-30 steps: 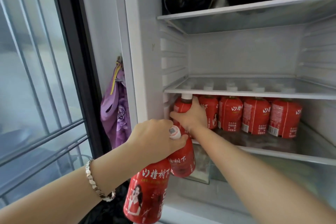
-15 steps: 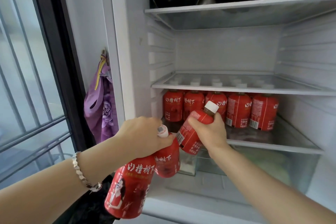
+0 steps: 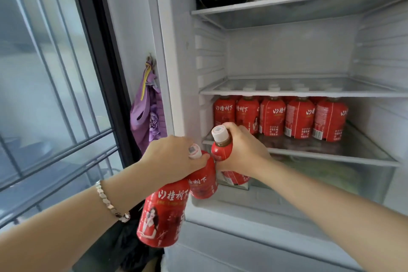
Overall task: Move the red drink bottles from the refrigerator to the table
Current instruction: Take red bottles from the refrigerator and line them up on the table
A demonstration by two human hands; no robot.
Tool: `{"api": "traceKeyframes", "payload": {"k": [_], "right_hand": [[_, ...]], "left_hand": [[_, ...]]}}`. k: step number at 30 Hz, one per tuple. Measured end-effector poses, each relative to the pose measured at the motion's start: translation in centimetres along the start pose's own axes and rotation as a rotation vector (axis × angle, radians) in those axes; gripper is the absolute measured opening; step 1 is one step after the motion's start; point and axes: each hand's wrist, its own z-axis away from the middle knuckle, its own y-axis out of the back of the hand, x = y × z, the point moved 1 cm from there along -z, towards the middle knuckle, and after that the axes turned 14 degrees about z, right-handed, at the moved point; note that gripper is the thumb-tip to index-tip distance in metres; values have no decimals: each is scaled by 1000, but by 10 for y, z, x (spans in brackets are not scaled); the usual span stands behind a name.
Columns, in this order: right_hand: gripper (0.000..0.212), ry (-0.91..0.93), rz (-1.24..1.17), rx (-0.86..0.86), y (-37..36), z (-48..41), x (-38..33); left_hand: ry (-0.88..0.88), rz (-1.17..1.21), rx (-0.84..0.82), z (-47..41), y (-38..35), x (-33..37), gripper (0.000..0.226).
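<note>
In front of the open refrigerator [image 3: 176, 51], the left hand [image 3: 174, 159] clutches two red drink bottles by their necks, the nearer bottle [image 3: 163, 216] hanging low and the second bottle [image 3: 203, 181] just right of it. The right hand [image 3: 240, 150] is wrapped around a third bottle [image 3: 221, 150], white cap up, touching the left hand's pair just outside the lower glass shelf [image 3: 331, 154]. Farther in on that shelf stands a row of red bottles [image 3: 298, 117]; a purple bag [image 3: 148, 115] hangs left of the refrigerator.
</note>
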Motion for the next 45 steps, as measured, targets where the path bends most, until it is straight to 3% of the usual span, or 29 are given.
{"api": "traceKeyframes", "payload": {"k": [8,17,26,36,45], "right_hand": [[75,361,6,-152,-30,51,-51],[72,844,-76,-341,-52,192,-175],[76,1386,-204,-488,-33,442,-310],[68,1852,-367,-619,52,818,-406],[63,2171,-511,-746,113,1067,-456]], "left_hand": [[343,-109,84,128,3,0,45],[769,-337,115,338,49,11,44],[1258,-504,271,628,115,97,46],[1775,-595,412,956,167,293,41],[2147,-667,552,1151,210,422,45]]}}
